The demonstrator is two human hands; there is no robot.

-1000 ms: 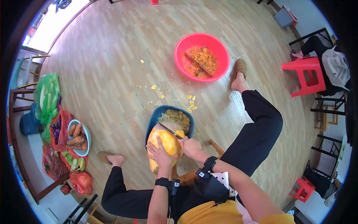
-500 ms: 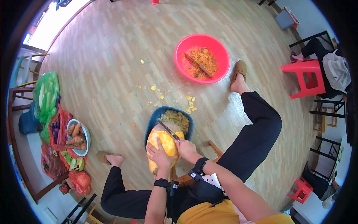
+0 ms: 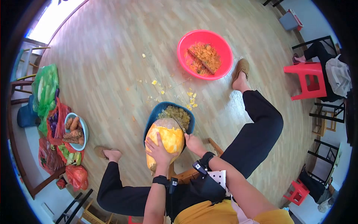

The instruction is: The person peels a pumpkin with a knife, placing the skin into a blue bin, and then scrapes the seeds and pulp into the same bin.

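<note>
A large yellow-orange pumpkin (image 3: 168,139), partly peeled, is held over a blue bowl (image 3: 152,118) full of yellowish peelings. My left hand (image 3: 159,154) is spread on the pumpkin's near side, gripping it. My right hand (image 3: 194,143) sits at the pumpkin's right edge, closed on the handle of a knife (image 3: 179,124) whose blade runs up along the pumpkin's right side over the bowl. Both wrists wear black bands.
A red basin (image 3: 223,50) with orange peelings and a long tool stands on the wooden floor ahead. Yellow scraps lie scattered between the basin and the bowl. A bowl of carrots (image 3: 74,131) and vegetable bags (image 3: 46,93) sit at left. Red stools (image 3: 305,79) and chairs stand at right.
The knife has moved from the top of the pumpkin across to its right side, blade now steeper. My right hand shifted right and down. My left hand stays on the pumpkin.
</note>
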